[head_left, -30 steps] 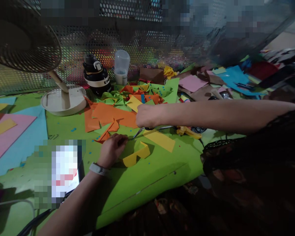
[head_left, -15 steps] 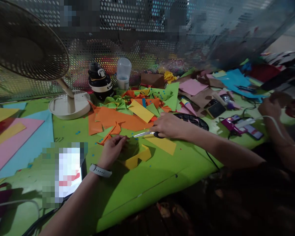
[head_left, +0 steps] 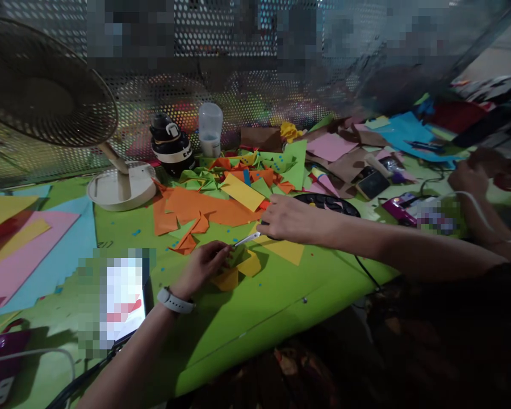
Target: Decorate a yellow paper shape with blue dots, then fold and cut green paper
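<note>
My right hand (head_left: 288,218) is closed round the handles of a pair of scissors (head_left: 247,238), whose blades point left and slightly down. At the scissors' tips, my left hand (head_left: 206,264), with a pale watch strap on its wrist, has its fingers pinched together. What sits between those fingers is too dark to make out. Just below the left fingers lies a folded yellow paper strip (head_left: 249,264). A flat yellow sheet (head_left: 286,251) lies under the right hand. Behind the hands spread orange paper (head_left: 208,207) and a heap of green and orange scraps.
A fan (head_left: 123,184), a black bottle (head_left: 172,147) and a clear bottle (head_left: 210,129) stand along the perforated metal screen. A lit phone screen (head_left: 123,295) is beside my left forearm. Coloured sheets (head_left: 68,244) lie left. Another person's hand (head_left: 470,182) is at right.
My left hand has moved right and a little down, up to the scissors' tips. The scissors have tilted downward, and my right hand is still round their handles.
</note>
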`<action>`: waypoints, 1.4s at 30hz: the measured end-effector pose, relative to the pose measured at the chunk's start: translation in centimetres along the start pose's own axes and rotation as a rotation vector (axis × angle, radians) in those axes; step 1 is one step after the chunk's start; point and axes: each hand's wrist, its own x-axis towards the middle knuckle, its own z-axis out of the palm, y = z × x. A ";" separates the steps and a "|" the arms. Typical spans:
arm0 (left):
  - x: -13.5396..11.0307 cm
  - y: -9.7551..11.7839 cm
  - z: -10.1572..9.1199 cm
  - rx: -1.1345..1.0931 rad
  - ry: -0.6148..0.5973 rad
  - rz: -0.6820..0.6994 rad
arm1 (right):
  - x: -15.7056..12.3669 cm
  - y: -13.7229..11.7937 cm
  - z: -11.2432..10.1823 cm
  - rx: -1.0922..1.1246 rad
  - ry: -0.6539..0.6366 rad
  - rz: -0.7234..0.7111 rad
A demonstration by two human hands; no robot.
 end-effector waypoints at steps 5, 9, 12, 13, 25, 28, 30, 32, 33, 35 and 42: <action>0.2 -0.4 0.0 0.009 -0.005 0.028 | 0.0 -0.1 -0.9 -0.047 -0.027 -0.021; 0.3 -0.4 0.0 -0.010 -0.005 -0.001 | -0.1 0.0 -1.2 -0.069 -0.043 -0.029; 0.3 -0.5 0.0 -0.023 0.000 -0.004 | 0.0 0.1 -1.2 -0.079 -0.034 -0.044; 0.4 -0.6 0.0 -0.021 0.000 0.006 | 0.0 0.1 -1.1 -0.078 -0.027 -0.050; 0.6 -1.1 0.1 -0.068 -0.018 0.011 | 0.1 0.4 -0.7 -0.026 0.021 -0.037; 0.6 -1.1 -0.2 -0.099 -0.002 0.068 | -0.3 0.7 -0.1 0.119 0.064 0.046; 0.5 -1.0 -0.4 -0.148 0.028 0.128 | -0.6 0.6 0.8 0.353 0.163 0.167; 0.3 -0.8 -0.7 -0.214 0.067 0.194 | -0.8 0.0 2.1 0.717 0.268 0.295; 0.1 -0.6 -0.8 -0.241 0.080 0.224 | -0.8 -0.4 2.8 0.928 0.289 0.337; -0.1 -0.2 -0.9 -0.273 0.093 0.268 | -0.6 -1.4 4.4 1.255 0.268 0.403; -0.5 0.5 -1.2 -0.234 0.080 0.276 | 0.5 -3.6 7.1 1.562 0.208 0.311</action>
